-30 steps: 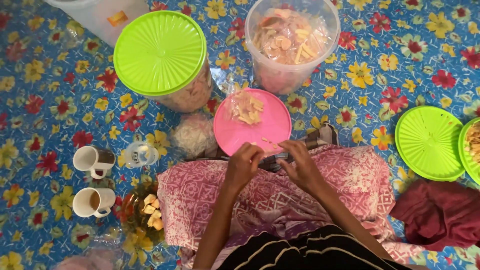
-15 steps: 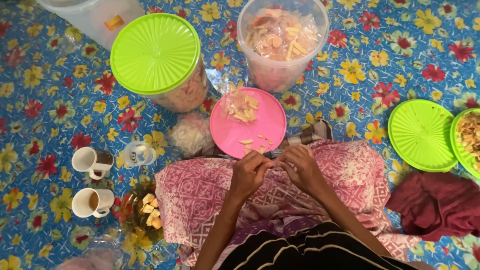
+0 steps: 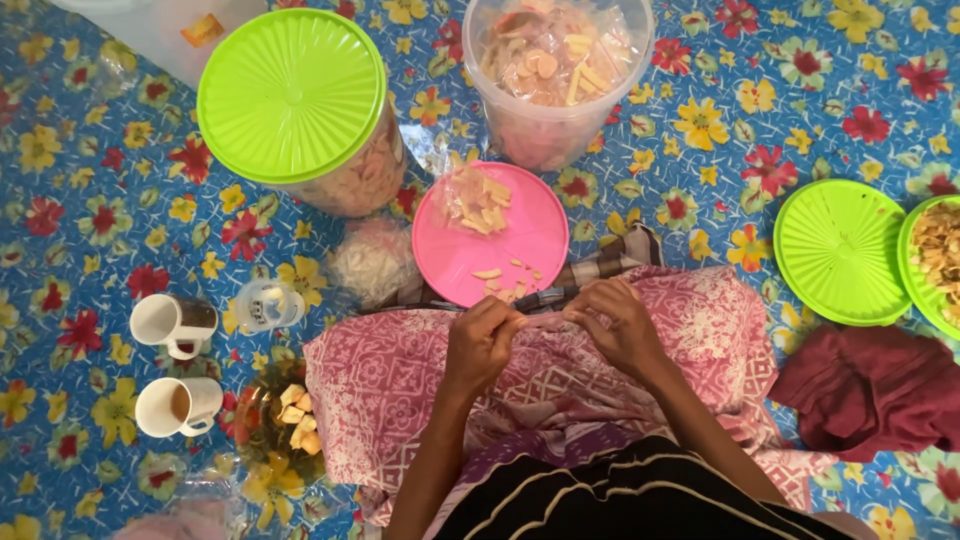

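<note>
On the blue flowered mat (image 3: 720, 90), the pink patterned cloth (image 3: 400, 380) covers the lap. The pink lid (image 3: 520, 250) lies just beyond it, with snack pieces (image 3: 478, 195) on it. Compared with a second ago, both hands are now drawn back from the lid onto the cloth. The left hand (image 3: 482, 340) and the right hand (image 3: 618, 322) meet, fingers curled and pinching something small; what it is, I cannot tell.

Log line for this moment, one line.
left hand: fingers pinched | right hand: fingers pinched | both over patterned cloth | pink lid just ahead
</note>
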